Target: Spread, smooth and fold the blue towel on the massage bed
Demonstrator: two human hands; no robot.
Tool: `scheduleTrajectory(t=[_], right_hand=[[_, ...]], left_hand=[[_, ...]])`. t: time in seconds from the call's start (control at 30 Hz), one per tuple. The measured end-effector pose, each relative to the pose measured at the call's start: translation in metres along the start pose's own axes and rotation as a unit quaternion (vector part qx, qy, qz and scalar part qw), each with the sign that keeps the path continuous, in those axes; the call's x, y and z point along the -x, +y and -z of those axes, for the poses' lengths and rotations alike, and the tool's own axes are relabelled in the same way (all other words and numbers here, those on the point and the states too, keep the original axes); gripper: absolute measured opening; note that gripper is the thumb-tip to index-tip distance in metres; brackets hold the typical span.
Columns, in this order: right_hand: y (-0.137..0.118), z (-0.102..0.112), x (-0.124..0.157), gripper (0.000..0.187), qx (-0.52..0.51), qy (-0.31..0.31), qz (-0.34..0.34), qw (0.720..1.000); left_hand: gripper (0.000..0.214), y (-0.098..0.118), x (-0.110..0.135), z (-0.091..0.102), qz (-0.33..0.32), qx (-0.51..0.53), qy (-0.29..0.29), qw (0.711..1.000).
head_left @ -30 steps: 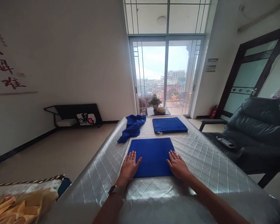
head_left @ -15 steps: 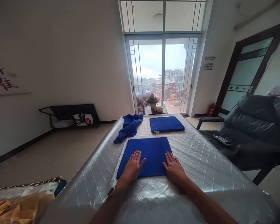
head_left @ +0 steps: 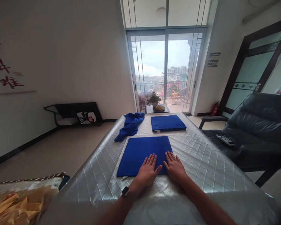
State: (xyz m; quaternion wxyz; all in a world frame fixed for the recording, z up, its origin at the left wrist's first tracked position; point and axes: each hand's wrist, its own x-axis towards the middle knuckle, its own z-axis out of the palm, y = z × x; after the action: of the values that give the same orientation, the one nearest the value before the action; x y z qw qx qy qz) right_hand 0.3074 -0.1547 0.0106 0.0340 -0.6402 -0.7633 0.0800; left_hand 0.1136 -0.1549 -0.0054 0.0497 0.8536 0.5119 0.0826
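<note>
A flat blue square of cloth (head_left: 137, 153) lies on the silver quilted mattress (head_left: 103, 165) in front of me. My left hand (head_left: 149, 170) rests palm down on its lower right part, fingers stretched out, a watch on the wrist. At the cloth's right edge my right hand (head_left: 174, 165) also lies flat, fingers straight. Both hands are open and hold nothing. Farther back sits a neat stack of folded blue cloth (head_left: 168, 122) with a white tag at its front edge. Left of that stack is a crumpled blue cloth (head_left: 131, 125).
A dark padded armchair (head_left: 255, 125) with a pale device on its seat stands to the right. Beyond the mattress is a small table (head_left: 150, 109) with a potted plant (head_left: 154, 99). Yellow cloth (head_left: 18, 206) lies low at the left. A bag (head_left: 86, 117) rests by the wall.
My left hand has slid right across the blue cloth, closer to my right hand. My right hand stays at the cloth's right edge. The camera view has shifted slightly.
</note>
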Motion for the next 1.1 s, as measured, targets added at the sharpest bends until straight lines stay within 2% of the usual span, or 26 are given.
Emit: scheduleTrajectory(t=[0.1, 0.2, 0.3, 0.43, 0.57, 0.77, 1.03, 1.1], right_hand=[[-0.002, 0.000, 0.000, 0.067, -0.011, -0.002, -0.002, 1.000], [-0.002, 0.000, 0.000, 0.066, -0.013, -0.001, -0.006, 1.000], [-0.003, 0.001, -0.001, 0.066, -0.011, 0.004, -0.009, 1.000], [-0.004, 0.003, 0.005, 0.064, 0.009, 0.020, -0.007, 1.000], [-0.006, 0.000, 0.025, 0.060, 0.033, 0.044, 0.004, 0.998], [-0.009, -0.007, 0.049, 0.061, 0.002, -0.018, -0.019, 1.000], [-0.013, -0.001, 0.049, 0.061, -0.021, -0.029, -0.030, 0.999], [-0.013, -0.001, 0.050, 0.061, -0.033, -0.034, -0.029, 0.998]], left_hand=[[0.078, -0.048, 0.027, 0.005, 0.068, -0.032, -0.013, 0.997], [0.074, -0.094, 0.058, 0.004, 0.110, -0.069, 0.007, 0.991], [0.077, -0.117, 0.079, 0.000, 0.154, -0.082, 0.035, 0.984], [0.083, -0.114, 0.086, -0.003, 0.178, -0.080, 0.058, 0.979], [0.083, -0.111, 0.084, -0.005, 0.173, -0.068, 0.079, 0.979], [0.080, -0.113, 0.085, -0.008, 0.165, -0.063, 0.096, 0.980], [0.081, -0.112, 0.089, -0.002, 0.182, -0.081, 0.102, 0.975], [0.081, -0.106, 0.088, -0.001, 0.187, -0.083, 0.108, 0.973]])
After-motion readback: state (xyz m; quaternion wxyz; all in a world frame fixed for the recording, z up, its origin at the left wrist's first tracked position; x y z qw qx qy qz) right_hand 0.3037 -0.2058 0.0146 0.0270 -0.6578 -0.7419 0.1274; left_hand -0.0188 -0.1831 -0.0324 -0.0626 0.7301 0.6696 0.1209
